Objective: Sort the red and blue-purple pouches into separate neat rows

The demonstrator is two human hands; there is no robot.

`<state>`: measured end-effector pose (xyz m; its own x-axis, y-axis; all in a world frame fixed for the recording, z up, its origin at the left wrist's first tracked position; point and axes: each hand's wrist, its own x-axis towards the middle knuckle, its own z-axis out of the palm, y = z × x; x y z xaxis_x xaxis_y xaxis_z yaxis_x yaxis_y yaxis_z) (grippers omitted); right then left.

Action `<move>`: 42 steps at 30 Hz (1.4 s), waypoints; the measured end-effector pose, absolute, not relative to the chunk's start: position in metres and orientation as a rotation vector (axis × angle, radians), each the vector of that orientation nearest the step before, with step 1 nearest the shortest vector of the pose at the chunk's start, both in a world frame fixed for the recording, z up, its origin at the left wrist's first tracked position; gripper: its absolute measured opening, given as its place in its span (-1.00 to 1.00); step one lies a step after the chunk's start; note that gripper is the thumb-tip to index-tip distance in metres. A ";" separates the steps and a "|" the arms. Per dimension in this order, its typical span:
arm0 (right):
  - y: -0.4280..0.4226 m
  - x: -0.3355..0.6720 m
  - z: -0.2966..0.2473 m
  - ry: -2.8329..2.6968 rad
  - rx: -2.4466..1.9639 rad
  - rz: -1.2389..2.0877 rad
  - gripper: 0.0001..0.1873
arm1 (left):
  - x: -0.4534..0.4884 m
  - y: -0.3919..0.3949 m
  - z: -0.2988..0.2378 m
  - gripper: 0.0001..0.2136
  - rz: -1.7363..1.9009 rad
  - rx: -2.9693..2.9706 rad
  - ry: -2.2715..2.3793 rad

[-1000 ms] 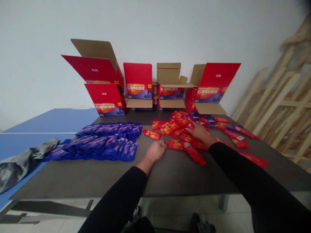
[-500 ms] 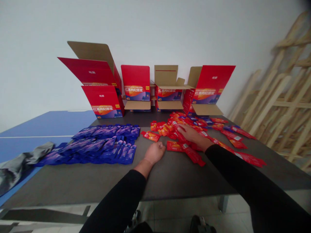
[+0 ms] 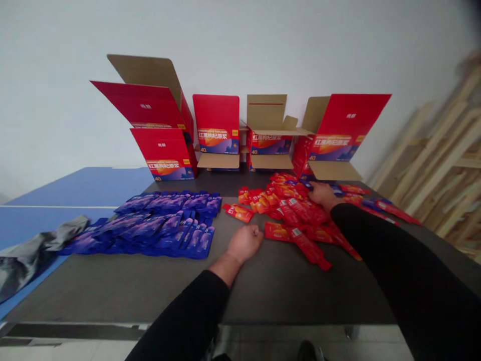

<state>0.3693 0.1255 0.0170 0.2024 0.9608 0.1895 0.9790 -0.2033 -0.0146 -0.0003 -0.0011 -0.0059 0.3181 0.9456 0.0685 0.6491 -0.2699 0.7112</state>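
Note:
My left hand (image 3: 245,244) rests on the dark table as a fist, with nothing showing in it, just left of the red pouches. At the back of the red pile (image 3: 295,208) is my right hand (image 3: 323,195), its fingers closed at the end of a blue pouch (image 3: 307,184); the palm hides part of it. Single red pouches lie at the near side, one of them slanting (image 3: 310,248). To the left, blue-purple pouches (image 3: 165,228) lie in overlapping rows, apart from both hands.
Open printed cartons stand along the wall: a stacked pair at left (image 3: 163,153), two in the middle (image 3: 218,133) (image 3: 270,140), one at right (image 3: 334,135). A grey cloth (image 3: 45,245) lies over a blue table (image 3: 75,190). Wooden frames (image 3: 443,165) lean at right.
My right hand has moved back and right, from the middle of the red pile to the blue pouch. My left fist stays on the table. The view has shifted slightly.

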 end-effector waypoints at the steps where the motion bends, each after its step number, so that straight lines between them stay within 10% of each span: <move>1: 0.130 0.369 0.017 -1.880 -2.357 -0.165 -0.34 | 0.000 -0.002 -0.006 -0.78 0.665 2.021 1.401; 26: 0.064 0.324 0.067 -1.546 -2.153 -0.364 -0.62 | 0.003 -0.001 -0.007 -0.68 0.877 1.938 1.291; 42: -0.034 0.148 0.013 -1.408 -1.281 1.335 -0.69 | 0.016 0.008 -0.001 -0.61 1.252 0.889 0.724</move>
<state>0.1485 -0.0338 0.0126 -0.1733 0.9806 -0.0920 0.1434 -0.0673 -0.9874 0.0159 0.0079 -0.0012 0.1820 0.9832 0.0119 -0.4798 0.0782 0.8739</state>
